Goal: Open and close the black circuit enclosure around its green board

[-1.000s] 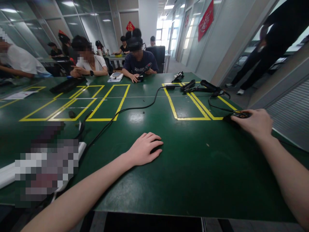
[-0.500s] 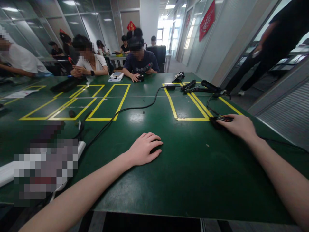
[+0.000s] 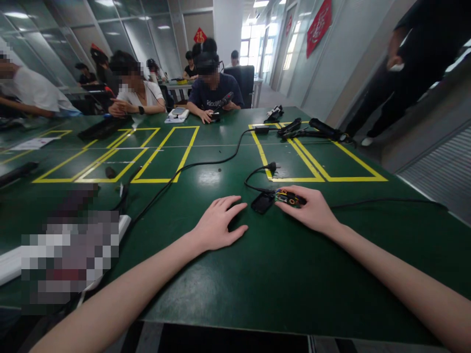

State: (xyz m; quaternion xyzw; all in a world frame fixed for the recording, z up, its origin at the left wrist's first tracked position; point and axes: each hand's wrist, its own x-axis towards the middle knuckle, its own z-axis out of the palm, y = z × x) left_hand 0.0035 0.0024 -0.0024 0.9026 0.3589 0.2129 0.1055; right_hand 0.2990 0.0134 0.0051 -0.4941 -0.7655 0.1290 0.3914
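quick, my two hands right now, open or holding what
Left hand: open, holding nothing.
Right hand: closed on the opened black device.

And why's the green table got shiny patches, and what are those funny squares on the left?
In the head view, pale glare on the green table, probably reflected light; same head view, coarse blocks hide something lower left, so I can't tell what; head view again, the standing person looks tilted, perhaps from lens stretching, and the flat black piece is too dark for detail.

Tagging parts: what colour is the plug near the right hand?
The plug is black, seen best in the head view.
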